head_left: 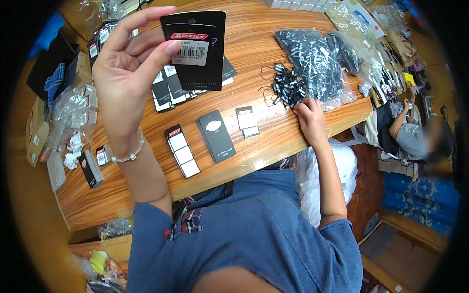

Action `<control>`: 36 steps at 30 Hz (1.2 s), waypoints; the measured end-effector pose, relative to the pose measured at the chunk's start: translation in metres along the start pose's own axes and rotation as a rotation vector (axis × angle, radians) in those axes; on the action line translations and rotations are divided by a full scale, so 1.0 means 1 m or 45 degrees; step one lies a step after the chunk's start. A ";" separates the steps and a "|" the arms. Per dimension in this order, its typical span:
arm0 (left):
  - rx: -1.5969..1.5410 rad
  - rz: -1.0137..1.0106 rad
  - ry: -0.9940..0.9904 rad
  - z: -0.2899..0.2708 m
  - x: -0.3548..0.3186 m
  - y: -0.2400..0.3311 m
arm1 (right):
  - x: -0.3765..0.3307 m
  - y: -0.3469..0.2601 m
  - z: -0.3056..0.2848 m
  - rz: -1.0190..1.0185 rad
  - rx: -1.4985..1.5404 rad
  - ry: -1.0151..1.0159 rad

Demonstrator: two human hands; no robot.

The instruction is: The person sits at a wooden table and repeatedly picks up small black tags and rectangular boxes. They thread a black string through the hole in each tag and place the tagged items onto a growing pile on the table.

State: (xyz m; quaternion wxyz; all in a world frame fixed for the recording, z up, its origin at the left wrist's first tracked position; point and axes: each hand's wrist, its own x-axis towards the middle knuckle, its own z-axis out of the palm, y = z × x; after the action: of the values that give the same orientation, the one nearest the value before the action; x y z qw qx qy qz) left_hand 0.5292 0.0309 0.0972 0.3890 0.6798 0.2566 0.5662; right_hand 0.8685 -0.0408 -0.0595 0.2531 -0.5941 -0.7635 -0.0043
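Raised over the table, my left hand [129, 68] pinches a black hang tag [202, 73] with a white barcode sticker and a smaller red-topped tag at its front. My right hand [310, 115] rests at the table's front edge with fingers curled, touching a loose heap of black tag strings [286, 85]; anything in its fingertips is hidden. Between the hands lie a stack of black hang tags [216, 136], a stack of long tags with white panels [182, 152] and a stack of small white tags with red tops [247, 122].
A clear bag full of black strings [312, 61] lies behind the heap. More black tags [168, 90] are spread under my raised hand. At left are another tag stack [91, 170], crumpled paper [74, 150] and plastic bags [73, 112]. Another person [415, 134] sits at far right.
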 end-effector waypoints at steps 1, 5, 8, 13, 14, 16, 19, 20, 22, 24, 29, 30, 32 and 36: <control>-0.003 -0.018 0.002 -0.002 -0.001 0.000 | 0.000 0.001 0.004 -0.013 -0.008 0.010; 0.036 -0.008 0.062 -0.011 -0.003 0.007 | 0.004 0.008 0.005 0.078 0.185 0.136; 0.026 -0.015 0.054 -0.019 -0.002 0.007 | 0.011 0.013 0.003 0.385 0.599 0.266; 0.231 0.008 0.039 -0.026 -0.004 0.002 | 0.031 0.028 -0.010 0.550 0.987 0.261; 0.238 0.000 0.034 -0.027 -0.005 0.003 | 0.036 0.028 -0.015 0.564 1.075 0.260; 0.250 -0.011 0.018 -0.028 -0.004 0.006 | 0.043 0.028 -0.026 0.631 1.151 0.256; 0.224 -0.019 0.022 -0.031 -0.005 0.007 | 0.051 0.027 -0.042 0.707 1.114 0.300; 0.197 -0.029 0.021 -0.030 -0.004 0.010 | 0.057 0.027 -0.046 0.713 1.077 0.313; 0.141 -0.053 0.012 -0.024 -0.004 0.015 | 0.064 0.036 -0.056 0.641 0.984 0.176; 0.193 -0.082 -0.011 -0.022 -0.005 0.016 | 0.073 0.040 -0.066 0.571 0.808 0.062; 0.179 -0.050 -0.087 -0.023 -0.003 0.012 | 0.094 0.032 -0.086 0.386 0.250 -0.003; 0.174 -0.042 -0.100 -0.021 -0.001 0.010 | 0.100 0.035 -0.094 0.318 0.279 0.040; 0.189 -0.050 -0.135 -0.018 -0.002 0.010 | 0.108 0.044 -0.101 0.284 0.444 0.110; 0.246 -0.004 -0.193 -0.012 -0.004 0.011 | 0.125 0.054 -0.114 0.419 0.881 0.147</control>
State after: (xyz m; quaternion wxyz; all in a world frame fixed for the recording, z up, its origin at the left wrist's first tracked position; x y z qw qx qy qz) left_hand 0.5151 0.0244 0.1041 0.3409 0.7546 0.2809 0.4852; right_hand 0.9407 0.0536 0.0727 0.4785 -0.5869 -0.5988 0.2609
